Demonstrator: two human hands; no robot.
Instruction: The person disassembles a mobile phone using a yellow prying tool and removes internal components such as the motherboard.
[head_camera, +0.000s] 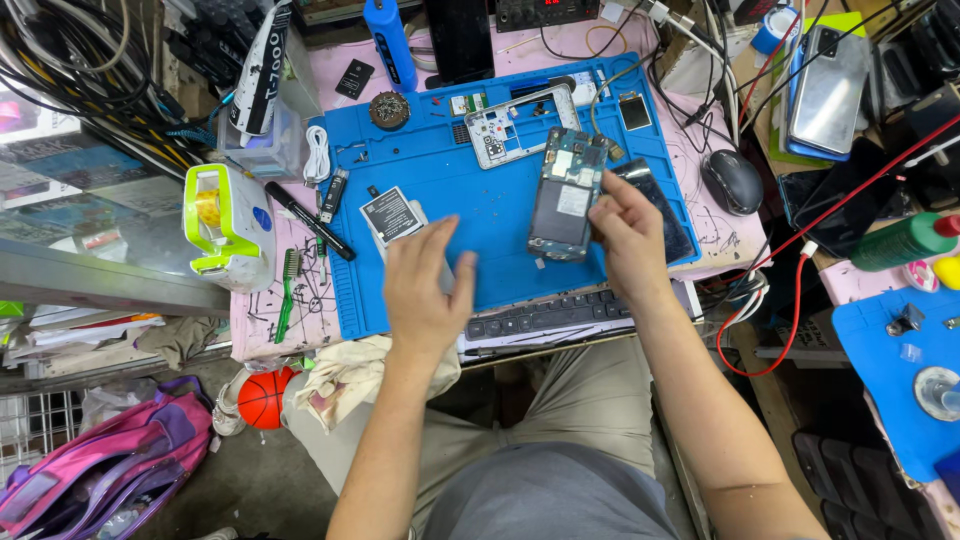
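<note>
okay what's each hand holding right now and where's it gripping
The right hand grips the opened phone by its right edge. The left hand rests over a battery; a grip cannot be told.

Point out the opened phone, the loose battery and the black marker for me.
Opened phone (566, 195), head view: on its exposed inner board.
Battery (391, 214), head view: on its label face.
Marker (308, 219), head view: on the middle of its barrel.
</note>
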